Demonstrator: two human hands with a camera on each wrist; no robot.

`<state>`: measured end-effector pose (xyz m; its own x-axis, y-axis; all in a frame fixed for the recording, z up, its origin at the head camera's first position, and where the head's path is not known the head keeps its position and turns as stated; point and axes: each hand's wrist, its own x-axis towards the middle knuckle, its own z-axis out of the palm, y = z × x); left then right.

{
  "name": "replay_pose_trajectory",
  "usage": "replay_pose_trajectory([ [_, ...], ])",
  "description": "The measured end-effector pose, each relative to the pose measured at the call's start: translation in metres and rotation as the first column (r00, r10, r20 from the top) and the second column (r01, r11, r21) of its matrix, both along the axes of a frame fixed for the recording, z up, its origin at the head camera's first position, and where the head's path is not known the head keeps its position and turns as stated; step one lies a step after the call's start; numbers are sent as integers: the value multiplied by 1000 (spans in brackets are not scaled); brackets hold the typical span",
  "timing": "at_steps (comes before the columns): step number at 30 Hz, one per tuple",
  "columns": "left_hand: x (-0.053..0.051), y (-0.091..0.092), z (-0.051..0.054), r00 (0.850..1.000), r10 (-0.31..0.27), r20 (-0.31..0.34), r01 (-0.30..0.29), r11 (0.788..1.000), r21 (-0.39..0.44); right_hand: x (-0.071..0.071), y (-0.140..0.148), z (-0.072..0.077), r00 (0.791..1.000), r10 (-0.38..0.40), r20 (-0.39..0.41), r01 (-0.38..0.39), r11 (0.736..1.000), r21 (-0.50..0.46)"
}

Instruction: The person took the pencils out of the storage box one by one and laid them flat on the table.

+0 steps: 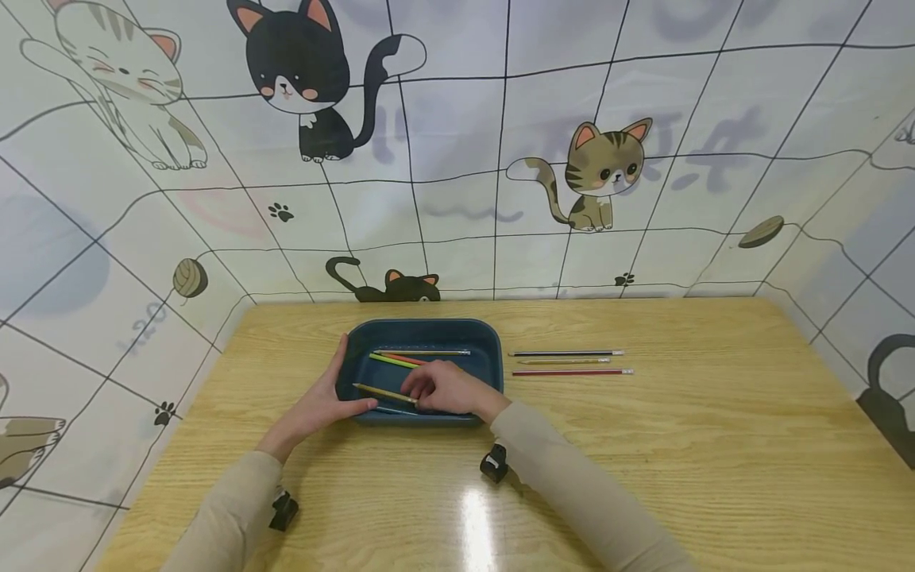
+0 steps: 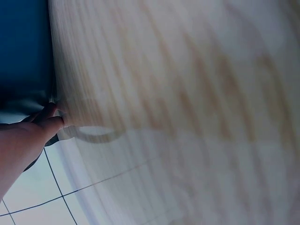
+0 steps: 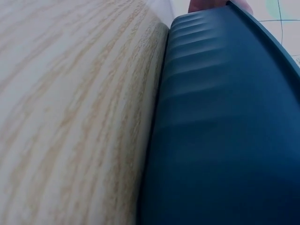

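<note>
Left hand at the left end of the tray: thumb over the near corner, spread apart from the fingers on the outer side, with the end gripped between. Right hand inside the tray, near the middle: fingers curled, tips partly hidden, clamped on the right end of a yellow pencil. Pencil tip toward the left end wall, shaft slightly slanted; cannot tell whether on the tray floor or raised. Also in the tray: along the far wall, a gold pencil; nearer, a green pencil and an orange pencil, slanted toward the right hand. To the right of the tray, on the table, in near-parallel rows from far to near: a black pencil, a shorter tan pencil and a red pencil. Behind: a pale backdrop with printed cats.
</note>
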<state>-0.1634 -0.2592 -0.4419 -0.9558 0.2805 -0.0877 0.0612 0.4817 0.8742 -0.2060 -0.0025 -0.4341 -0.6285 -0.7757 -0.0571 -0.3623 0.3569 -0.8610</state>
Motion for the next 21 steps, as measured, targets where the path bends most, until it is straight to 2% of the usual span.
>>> replay_pose_trajectory([
  [10,-4,1,-1,1000,9,-8,-9,1000,-8,-1,1,2,996,-79,38,81,996,-41],
  [17,-4,2,-1,999,9,-38,-11,999,-51,-3,4,5,984,-177,-17,175,982,-77],
  [21,-2,2,-3,999,11,-42,-13,998,-55,-2,8,8,982,-182,-56,179,982,-55],
])
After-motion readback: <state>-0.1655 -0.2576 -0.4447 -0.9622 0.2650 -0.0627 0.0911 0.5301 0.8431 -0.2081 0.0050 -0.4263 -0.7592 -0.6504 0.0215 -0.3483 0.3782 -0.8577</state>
